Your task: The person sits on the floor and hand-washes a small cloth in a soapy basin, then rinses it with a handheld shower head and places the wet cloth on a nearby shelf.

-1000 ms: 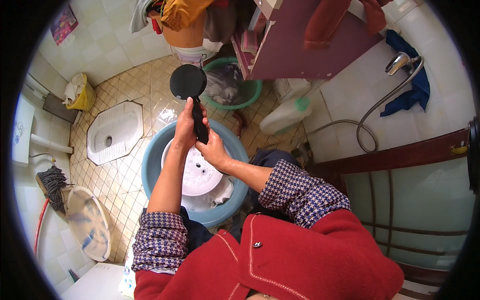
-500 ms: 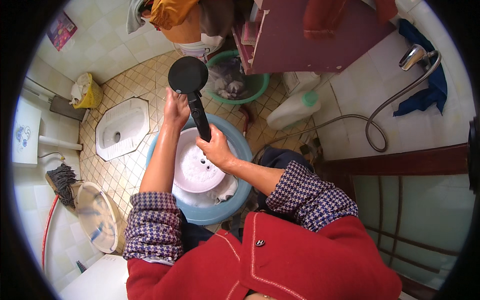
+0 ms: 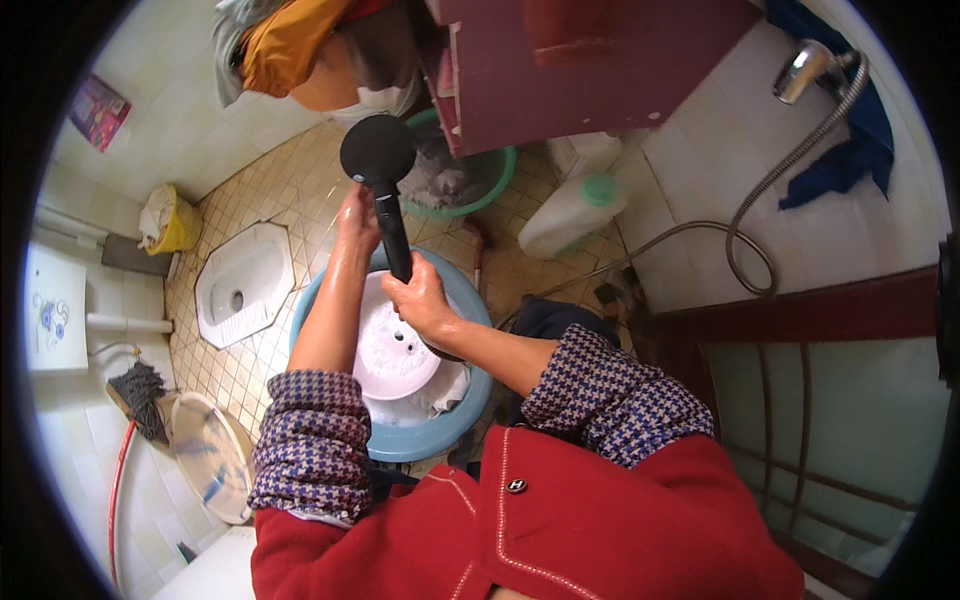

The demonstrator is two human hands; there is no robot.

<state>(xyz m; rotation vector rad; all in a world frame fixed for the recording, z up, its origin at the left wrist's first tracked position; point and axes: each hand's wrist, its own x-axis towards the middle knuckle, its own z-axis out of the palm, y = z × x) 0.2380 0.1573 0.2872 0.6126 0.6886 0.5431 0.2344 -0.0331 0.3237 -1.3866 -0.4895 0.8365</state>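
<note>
My right hand (image 3: pixel 424 298) is wrapped around the lower handle of a black shower head (image 3: pixel 377 150), with the handle over the blue tub (image 3: pixel 425 440) and the round end reaching past its far rim. My left hand (image 3: pixel 357 218) is up by that round end, fingers partly hidden behind it; I cannot tell whether they grip. Both hands look wet.

The shower head looks light and stiff, probably hard plastic, and likely slippery against wet skin. The slim handle is the place to hold, fingers closed right round it; the broad end would be clumsier to clasp, and a drop onto the tiles (image 3: pixel 300 165) could crack it. A metal hose (image 3: pixel 745 225) loops to the tub's right; any join to the handle is out of sight.

Inside the tub sits a pale basin (image 3: pixel 390 392) streaked with white foam, whitish cloth (image 3: pixel 455 388) beside it. Beyond the tub, a green basin (image 3: pixel 503 180) holds greyish cloth (image 3: pixel 445 182). To the tub's far right is a pale bottle (image 3: pixel 565 222), contents unclear. Well left of the tub, a yellow basket (image 3: pixel 182 225) holds something whitish and crumpled; nearer on that side, a cream basin (image 3: pixel 215 435) stands tipped.
</note>
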